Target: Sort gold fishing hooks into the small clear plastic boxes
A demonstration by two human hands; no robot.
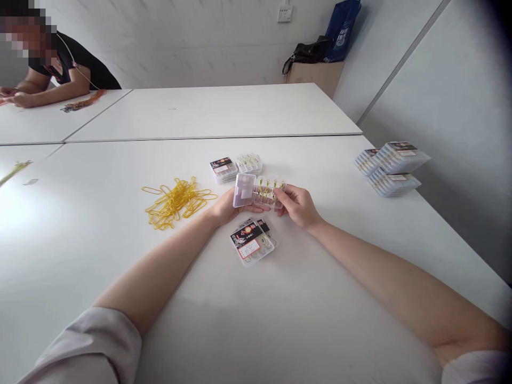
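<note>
In front of me, above the table, a small clear plastic case (pixel 259 198) is held with its lid (pixel 244 190) swung open to the left. Gold-coloured fishing hooks (pixel 267 186) stand in a row in its compartments. My left hand (pixel 229 208) is closed around the case from below and the left, its fingers partly hidden beneath. My right hand (pixel 298 205) grips the right side, thumb over the rightmost hooks and fingers underneath. Just below the hands lie closed cases with black labels (pixel 253 242), overlapping each other. Behind the held case are two low stacks of cases (pixel 223 169).
A tangled heap of yellow loops (pixel 178 202), like rubber bands, lies left of my hands. Several stacked cases (pixel 394 168) stand near the table's right edge. Another person (pixel 76 69) sits at the far left with orange strands (pixel 86 101). Bags (pixel 342 32) rest on a carton.
</note>
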